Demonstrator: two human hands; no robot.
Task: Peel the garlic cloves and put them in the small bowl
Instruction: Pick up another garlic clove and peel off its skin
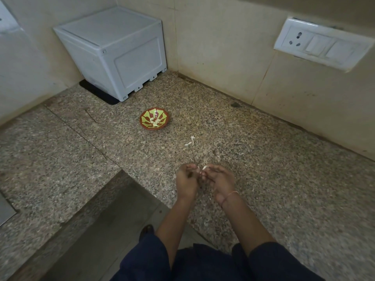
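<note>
A small brown bowl with a green leaf pattern sits on the speckled granite counter, with several pale peeled garlic cloves inside. Nearer to me, my left hand and my right hand meet fingertip to fingertip above the counter. Between them they pinch a small garlic clove, whose white tip shows at my right fingers. Both hands have curled fingers. A thin bangle circles my right wrist. A few white scraps of garlic skin lie on the counter between the bowl and my hands.
A white plastic box stands on a black mat in the back corner. A white socket and switch plate is fixed to the right wall. The counter's front edge steps down to a lower ledge at left.
</note>
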